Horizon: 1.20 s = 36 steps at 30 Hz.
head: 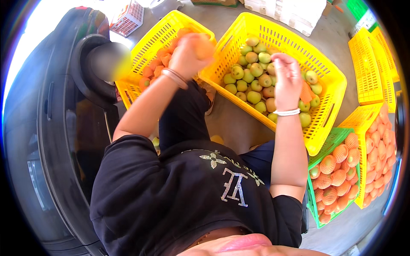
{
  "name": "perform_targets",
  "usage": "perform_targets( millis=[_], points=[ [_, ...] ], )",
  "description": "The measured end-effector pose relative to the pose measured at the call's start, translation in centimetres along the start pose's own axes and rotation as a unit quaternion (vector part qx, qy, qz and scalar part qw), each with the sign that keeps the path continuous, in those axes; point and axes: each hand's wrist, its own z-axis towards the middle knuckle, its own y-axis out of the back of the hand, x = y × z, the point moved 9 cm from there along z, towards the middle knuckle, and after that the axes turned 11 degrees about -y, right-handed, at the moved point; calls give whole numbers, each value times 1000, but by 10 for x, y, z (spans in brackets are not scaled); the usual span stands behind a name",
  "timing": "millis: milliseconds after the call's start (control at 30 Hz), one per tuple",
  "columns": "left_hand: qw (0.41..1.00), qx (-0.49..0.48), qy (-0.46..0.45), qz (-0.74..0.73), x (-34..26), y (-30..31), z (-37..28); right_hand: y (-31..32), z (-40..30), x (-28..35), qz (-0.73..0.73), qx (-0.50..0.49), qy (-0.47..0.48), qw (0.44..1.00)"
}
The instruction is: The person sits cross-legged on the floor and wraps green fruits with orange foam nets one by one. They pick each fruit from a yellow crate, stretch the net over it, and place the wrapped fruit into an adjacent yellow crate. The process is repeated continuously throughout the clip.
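Over the left yellow plastic crate (166, 27), my left hand (189, 56) is blurred and closed around a fruit in an orange foam net (204, 48). Several fruits in orange foam nets (157, 64) lie in that crate below it. My right hand (286, 78) hovers above the right yellow plastic crate (326, 73), its fingers loosely curled and nothing visible in them. Loose yellow-green apples (253, 76), some with a reddish blush, cover part of this crate's bottom. An orange foam net sleeve (306, 92) lies on the apples beside my right wrist.
At the right, a green crate (333, 140) and a yellow crate (362, 120) hold net-wrapped fruits. More yellow crates (365, 64) stand behind them. A dark vehicle (54, 128) flanks my left side. White foam boxes (288, 12) and a red-and-white basket (128, 19) are farther off.
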Motion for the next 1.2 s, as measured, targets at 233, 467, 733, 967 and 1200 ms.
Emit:
perform_targets(
  millis=[233,467,733,967,1200],
  points=[
    [921,89,342,166,263,72,-155,89,23,-24,252,-171,-158,939],
    [971,-13,207,118,264,42,-120,147,27,-42,290,-258,-199,900],
    [954,9,-108,-280,-53,-60,36,231,36,-102,228,-403,-196,864],
    [797,461,-386,56,-98,-208,-49,296,19,-195,-181,-326,-391,842],
    [862,329,-375,-90,-128,-185,-29,327,25,-245,-227,-321,-391,832]
  ],
)
